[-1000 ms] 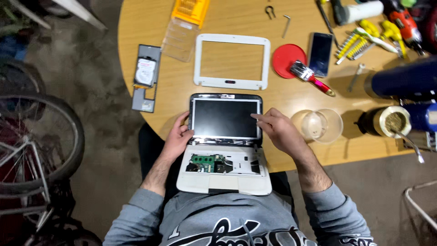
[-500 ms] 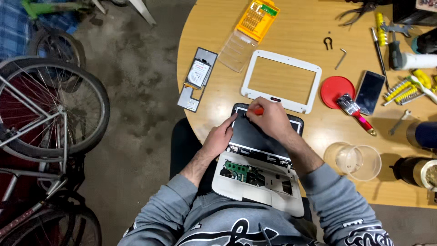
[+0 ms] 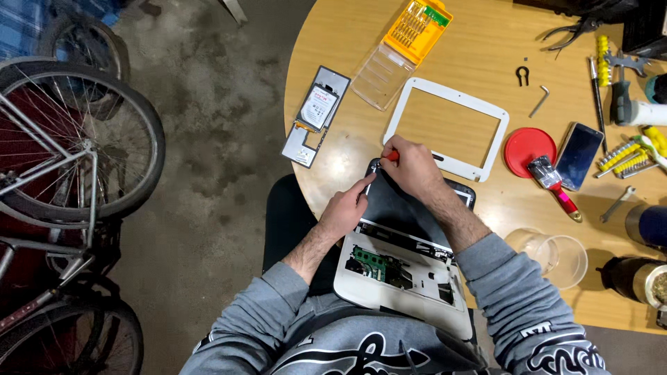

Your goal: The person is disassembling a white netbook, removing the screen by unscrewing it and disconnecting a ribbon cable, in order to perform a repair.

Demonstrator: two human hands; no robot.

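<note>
A small white laptop (image 3: 410,267) lies open on my lap at the edge of a round wooden table (image 3: 479,62), its base uncovered so a green circuit board (image 3: 372,262) shows. My right hand (image 3: 410,167) is shut on an orange-handled screwdriver (image 3: 393,157), its tip at the top left corner of the dark screen panel (image 3: 406,208). My left hand (image 3: 345,212) rests against the screen's left edge, index finger stretched toward that same corner.
A white screen bezel (image 3: 486,111), grey cover plate with a battery (image 3: 316,114), clear and yellow bit case (image 3: 406,42), red lid (image 3: 529,149), brush (image 3: 556,187), phone (image 3: 578,156), clear plastic cup (image 3: 556,258) and several tools lie on the table. Bicycles (image 3: 62,173) stand left.
My view has shifted left and the laptop now sits tilted. My right hand moved from the screen's right side to its top left corner with the screwdriver; my left hand followed.
</note>
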